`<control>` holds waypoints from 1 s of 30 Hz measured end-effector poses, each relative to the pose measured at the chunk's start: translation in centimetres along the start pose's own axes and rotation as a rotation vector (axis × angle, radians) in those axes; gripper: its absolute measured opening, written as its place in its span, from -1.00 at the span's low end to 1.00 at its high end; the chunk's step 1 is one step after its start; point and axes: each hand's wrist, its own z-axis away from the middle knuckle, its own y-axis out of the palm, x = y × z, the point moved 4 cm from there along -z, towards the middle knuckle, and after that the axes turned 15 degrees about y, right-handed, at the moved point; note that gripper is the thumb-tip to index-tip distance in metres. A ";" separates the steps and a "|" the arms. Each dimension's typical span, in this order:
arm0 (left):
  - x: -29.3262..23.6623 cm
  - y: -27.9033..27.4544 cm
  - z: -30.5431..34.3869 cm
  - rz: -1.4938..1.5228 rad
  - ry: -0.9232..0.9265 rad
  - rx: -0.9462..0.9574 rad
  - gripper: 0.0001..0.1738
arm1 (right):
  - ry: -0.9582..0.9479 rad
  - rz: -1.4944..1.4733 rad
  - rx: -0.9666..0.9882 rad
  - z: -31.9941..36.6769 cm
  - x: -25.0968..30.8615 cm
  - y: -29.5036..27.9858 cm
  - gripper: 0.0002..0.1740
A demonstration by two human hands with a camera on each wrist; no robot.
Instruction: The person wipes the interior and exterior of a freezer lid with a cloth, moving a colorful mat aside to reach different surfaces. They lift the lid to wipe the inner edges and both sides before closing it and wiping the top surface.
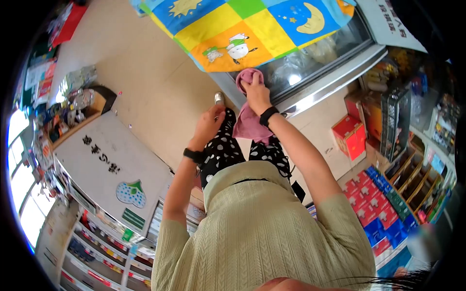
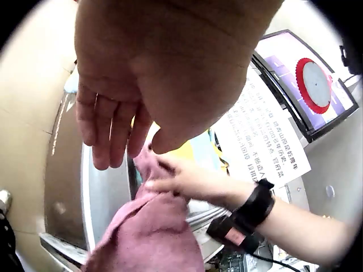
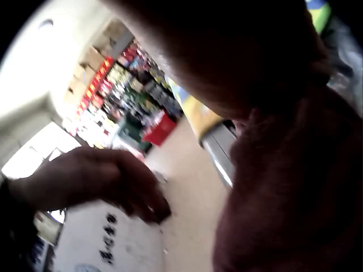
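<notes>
A pink cloth (image 1: pixel 250 127) is gripped in my right hand (image 1: pixel 257 96), its upper part bunched at the corner of a glass-topped chest freezer (image 1: pixel 335 77) and its lower end hanging down. Bags show through the freezer's glass. A colourful cover (image 1: pixel 247 34) printed with a moon and cartoon figures lies over the freezer's far part, right beside the cloth. My left hand (image 1: pixel 210 124) hangs in the air left of the cloth, holding nothing. In the left wrist view its fingers (image 2: pixel 105 133) are nearly straight. The right wrist view is dark, with the cloth (image 3: pixel 289 192) filling its right side.
At left stands a white counter (image 1: pixel 97 140) with dark lettering and goods behind it. Red boxes (image 1: pixel 349 136) stand on the floor right of the freezer, near shelves with packaged goods (image 1: pixel 366 194). A screen (image 2: pixel 309 85) and a printed sheet (image 2: pixel 266 130) appear beyond the freezer.
</notes>
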 end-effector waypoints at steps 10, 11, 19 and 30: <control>3.3 -3.3 -1.2 -0.076 0.024 0.190 -0.78 | 0.144 0.088 0.145 4.6 -3.8 1.8 -0.75; 3.0 -2.8 -1.7 -0.056 0.065 0.199 -0.78 | 0.175 -0.024 0.208 4.4 -4.3 1.7 -0.70; -0.8 -1.4 -5.2 0.037 0.162 0.354 -0.78 | 0.126 -0.600 0.649 3.4 -5.5 2.2 -0.65; 2.2 0.0 -6.3 -0.129 0.147 0.436 -0.78 | 0.359 -0.229 0.865 19.6 -7.1 5.1 -0.67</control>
